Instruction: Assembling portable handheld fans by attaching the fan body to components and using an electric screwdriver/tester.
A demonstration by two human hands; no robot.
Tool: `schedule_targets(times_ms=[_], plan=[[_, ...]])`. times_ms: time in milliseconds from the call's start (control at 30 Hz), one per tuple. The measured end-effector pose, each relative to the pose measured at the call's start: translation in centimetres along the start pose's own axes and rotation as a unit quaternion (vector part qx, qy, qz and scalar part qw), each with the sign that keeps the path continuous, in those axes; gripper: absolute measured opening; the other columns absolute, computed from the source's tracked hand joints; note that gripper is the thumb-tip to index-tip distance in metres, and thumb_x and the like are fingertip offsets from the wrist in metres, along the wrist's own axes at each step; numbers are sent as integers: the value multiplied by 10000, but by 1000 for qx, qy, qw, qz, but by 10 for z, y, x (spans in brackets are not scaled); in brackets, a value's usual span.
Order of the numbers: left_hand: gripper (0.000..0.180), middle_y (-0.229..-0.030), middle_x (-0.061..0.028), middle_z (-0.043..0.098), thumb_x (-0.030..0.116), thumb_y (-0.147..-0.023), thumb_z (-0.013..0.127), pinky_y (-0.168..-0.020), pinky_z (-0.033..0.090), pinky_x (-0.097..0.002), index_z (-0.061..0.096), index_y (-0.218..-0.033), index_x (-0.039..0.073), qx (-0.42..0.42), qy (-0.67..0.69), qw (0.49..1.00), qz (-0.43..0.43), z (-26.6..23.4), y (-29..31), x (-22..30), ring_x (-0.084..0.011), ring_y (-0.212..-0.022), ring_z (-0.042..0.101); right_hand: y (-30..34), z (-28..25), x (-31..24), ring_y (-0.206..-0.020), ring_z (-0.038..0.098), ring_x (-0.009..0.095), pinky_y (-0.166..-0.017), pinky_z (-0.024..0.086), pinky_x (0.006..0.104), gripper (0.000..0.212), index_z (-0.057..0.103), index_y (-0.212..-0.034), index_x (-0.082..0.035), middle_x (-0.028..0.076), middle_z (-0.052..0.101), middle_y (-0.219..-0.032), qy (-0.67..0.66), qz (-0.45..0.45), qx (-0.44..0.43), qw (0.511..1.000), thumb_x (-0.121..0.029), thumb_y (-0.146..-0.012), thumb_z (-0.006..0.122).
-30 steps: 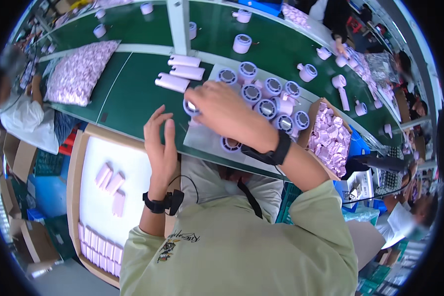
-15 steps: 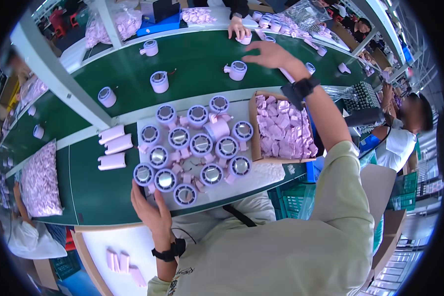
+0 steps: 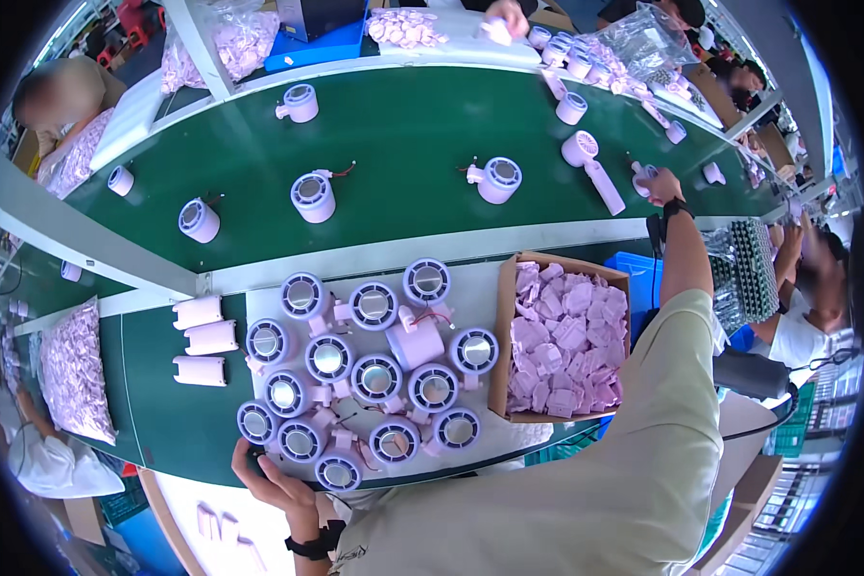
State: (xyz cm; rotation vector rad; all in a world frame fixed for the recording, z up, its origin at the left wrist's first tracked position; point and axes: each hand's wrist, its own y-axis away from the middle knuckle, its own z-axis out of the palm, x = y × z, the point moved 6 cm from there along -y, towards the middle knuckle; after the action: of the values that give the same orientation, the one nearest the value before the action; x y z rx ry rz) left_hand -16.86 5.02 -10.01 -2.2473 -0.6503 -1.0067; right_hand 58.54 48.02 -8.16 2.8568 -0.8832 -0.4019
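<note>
My right hand (image 3: pixel 664 186) reaches far right over the green conveyor, its fingers closed on a small pale lilac fan head (image 3: pixel 643 179). Just left of it on the belt lies a pale lilac handheld fan (image 3: pixel 593 171), handle toward me. At the near left corner of a white mat (image 3: pixel 485 394), my left hand (image 3: pixel 276 482) rests with fingers apart beside the closest round fan head (image 3: pixel 257 422). Several lilac fan heads with silver centres stand face up on that mat, small wires showing between some. One housing (image 3: pixel 415 343) lies on its side among them.
A cardboard box (image 3: pixel 501 384) of pink plastic pieces stands right of the mat. Handle shells (image 3: pixel 209 337) lie to its left, beyond them a bag of pink parts (image 3: pixel 77 370). More fan heads (image 3: pixel 499 180) ride the belt. A grey post (image 3: pixel 96 240) rises at left. Co-workers sit around.
My right hand has gone from the belt's middle to its right side and now grips a fan head. Across the belt, a co-worker's hand has drawn back. The whole view has shifted.
</note>
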Motion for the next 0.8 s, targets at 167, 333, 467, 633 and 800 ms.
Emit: schedule_targets(times_ms=[167, 333, 467, 633, 800], plan=[[378, -1171, -200, 523, 209, -994, 425, -950, 403, -389, 441, -1249, -70, 9, 19, 1000, -16, 3, -3, 7, -298, -1060, 533, 25, -40, -66, -1044, 645, 315, -898, 506, 395, 775, 518, -1297, -38, 191, 651, -1159, 27, -114, 201, 973, -428, -687, 793], [330, -1135, -192, 529, 143, -973, 465, -939, 404, -395, 461, -1224, -70, 12, 13, 1000, 15, 1, -3, 6, -296, -1036, 532, 128, -17, -252, -1076, 614, 340, -912, 484, 398, 715, 501, -1248, -6, 206, 605, -1158, -33, -413, 149, 898, -486, -767, 721], [300, -1113, -177, 542, 105, -955, 499, -934, 401, -382, 477, -1202, -64, 33, 1, 999, 29, -1, -5, 0, -275, -1019, 528, 188, 62, -295, -1058, 601, 380, -906, 488, 428, 617, 447, -1306, -107, 211, 572, -1150, 9, -482, 92, 871, -429, -825, 661], [259, -1089, -158, 568, 62, -925, 544, -921, 406, -384, 511, -1159, -44, 47, 0, 997, 53, -6, 4, -7, -267, -1010, 535, 220, 101, -293, -1009, 601, 464, -872, 505, 502, 613, 355, -1379, -214, 236, 573, -1172, 64, -453, 45, 888, -452, -870, 602], [310, -1053, -149, 587, 78, -834, 620, -960, 388, -456, 548, -1125, 2, 53, -91, 988, 117, -13, -7, 15, -361, -1020, 524, 198, 77, -297, -962, 633, 439, -798, 509, 459, 584, 329, -1394, -166, 281, 621, -1074, 115, -563, 0, 818, -380, -916, 587]])
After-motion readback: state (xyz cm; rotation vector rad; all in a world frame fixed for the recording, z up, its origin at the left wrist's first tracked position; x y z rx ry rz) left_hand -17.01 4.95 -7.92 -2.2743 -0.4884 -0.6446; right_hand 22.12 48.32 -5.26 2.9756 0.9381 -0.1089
